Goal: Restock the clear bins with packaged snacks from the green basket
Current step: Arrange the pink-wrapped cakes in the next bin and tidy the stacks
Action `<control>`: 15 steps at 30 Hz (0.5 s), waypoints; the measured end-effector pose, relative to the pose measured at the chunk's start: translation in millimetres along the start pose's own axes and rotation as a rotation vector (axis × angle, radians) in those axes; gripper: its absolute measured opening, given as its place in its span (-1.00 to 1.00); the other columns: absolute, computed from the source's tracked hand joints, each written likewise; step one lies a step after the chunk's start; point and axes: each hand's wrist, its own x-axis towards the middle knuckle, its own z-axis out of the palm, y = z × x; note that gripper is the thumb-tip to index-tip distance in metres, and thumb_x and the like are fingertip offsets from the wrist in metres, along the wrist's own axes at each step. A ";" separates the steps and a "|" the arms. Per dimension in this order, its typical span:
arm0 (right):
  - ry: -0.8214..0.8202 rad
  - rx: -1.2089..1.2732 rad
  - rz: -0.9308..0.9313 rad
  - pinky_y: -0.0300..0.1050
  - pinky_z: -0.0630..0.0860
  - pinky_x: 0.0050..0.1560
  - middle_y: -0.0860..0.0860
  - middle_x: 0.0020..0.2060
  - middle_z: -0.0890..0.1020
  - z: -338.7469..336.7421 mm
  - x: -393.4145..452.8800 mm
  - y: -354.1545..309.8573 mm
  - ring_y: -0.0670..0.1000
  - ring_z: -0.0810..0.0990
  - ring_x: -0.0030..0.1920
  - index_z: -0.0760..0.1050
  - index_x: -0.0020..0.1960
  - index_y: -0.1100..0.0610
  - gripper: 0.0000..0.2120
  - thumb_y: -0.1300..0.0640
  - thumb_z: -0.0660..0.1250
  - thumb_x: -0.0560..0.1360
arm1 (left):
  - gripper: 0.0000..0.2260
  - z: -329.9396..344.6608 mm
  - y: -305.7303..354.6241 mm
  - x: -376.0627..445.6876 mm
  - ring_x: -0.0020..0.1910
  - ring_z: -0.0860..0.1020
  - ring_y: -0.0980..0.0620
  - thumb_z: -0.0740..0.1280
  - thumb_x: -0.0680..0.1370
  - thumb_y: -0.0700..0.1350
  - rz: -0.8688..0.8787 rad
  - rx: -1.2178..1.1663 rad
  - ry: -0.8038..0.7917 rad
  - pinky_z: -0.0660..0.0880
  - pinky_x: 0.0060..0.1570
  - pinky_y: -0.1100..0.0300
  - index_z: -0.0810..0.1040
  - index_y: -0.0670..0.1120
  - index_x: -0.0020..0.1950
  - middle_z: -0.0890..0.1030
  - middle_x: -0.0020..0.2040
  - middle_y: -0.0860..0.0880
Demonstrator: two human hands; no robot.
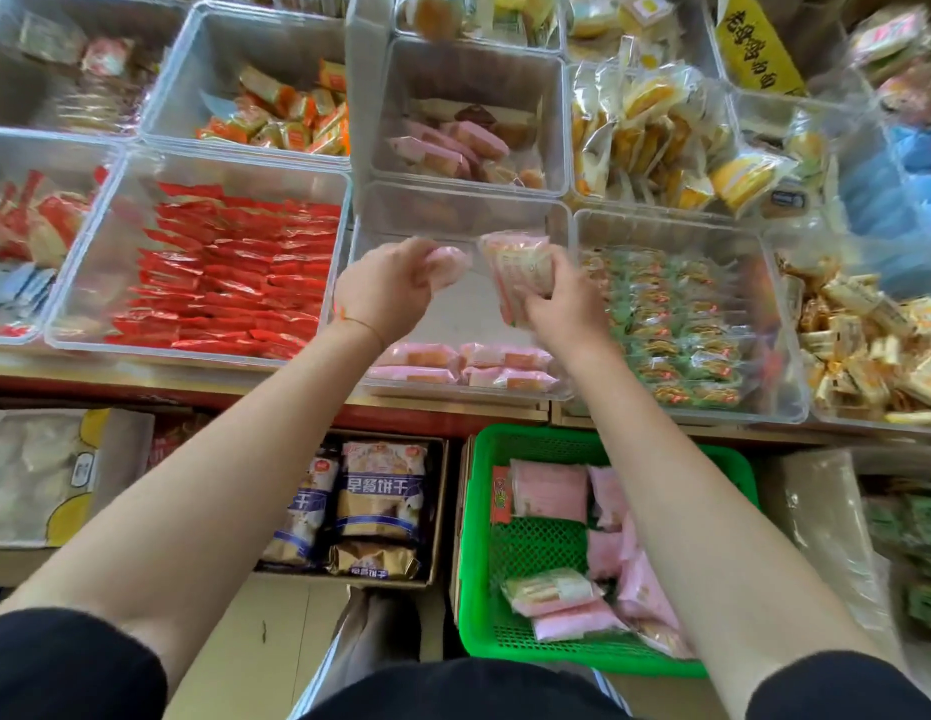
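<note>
Over clear bin (pixel 466 304): L hand (pixel 385 288) pinching 1 pink pkt (pixel 447 262), R hand (pixel 562 304) fingers gripping 1 pkt (pixel 520 267); 4 pkts (pixel 460 368) lying inside.

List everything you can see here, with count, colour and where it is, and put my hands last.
clear bin: one, nearly empty, centre front, under both hands
pink packets in that bin: about four, pink, along its near edge
green basket: one, green, on the floor below the shelf
pink packets in the basket: several, pink, count unclear
red packets: many, red, bin left of centre
green packets: many, green, bin right of centre
yellow packets: many, yellow, bin behind right
biscuit bags: several, blue and gold, floor box left of basket
left hand: holds a pink packet
right hand: grips a pale pink packet
</note>
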 end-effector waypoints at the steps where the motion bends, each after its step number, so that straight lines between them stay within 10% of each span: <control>1: -0.025 -0.069 -0.043 -0.04 0.55 -0.04 0.01 0.05 0.61 6.6 7.7 5.7 0.06 0.58 0.02 0.48 0.25 0.04 -0.70 0.09 0.39 0.53 | -0.79 14.2 -5.4 5.4 0.01 0.58 -0.21 0.22 0.61 0.04 0.019 0.052 -0.029 0.45 -0.12 0.06 0.59 0.04 0.13 0.65 0.00 -0.10; 8: -0.215 -0.693 -0.295 0.07 0.38 0.17 0.08 0.16 0.56 43.1 37.8 32.4 0.17 0.51 0.18 0.43 0.32 -0.04 -0.53 0.34 0.23 0.51 | -0.80 83.9 -41.5 17.2 0.05 0.58 -0.09 0.23 0.58 -0.01 -0.009 0.304 -0.345 0.30 0.09 0.05 0.60 0.16 0.13 0.67 0.01 0.04; 15: -0.512 -0.877 -0.201 0.12 0.38 0.27 0.06 0.14 0.59 73.0 41.1 46.4 0.15 0.52 0.19 0.48 0.30 -0.07 -0.68 0.12 0.29 0.56 | -0.70 87.5 -51.4 18.5 0.25 0.50 -0.09 0.13 0.60 0.02 -0.133 0.283 -0.609 0.24 0.27 -0.05 0.50 0.19 0.29 0.59 0.24 0.01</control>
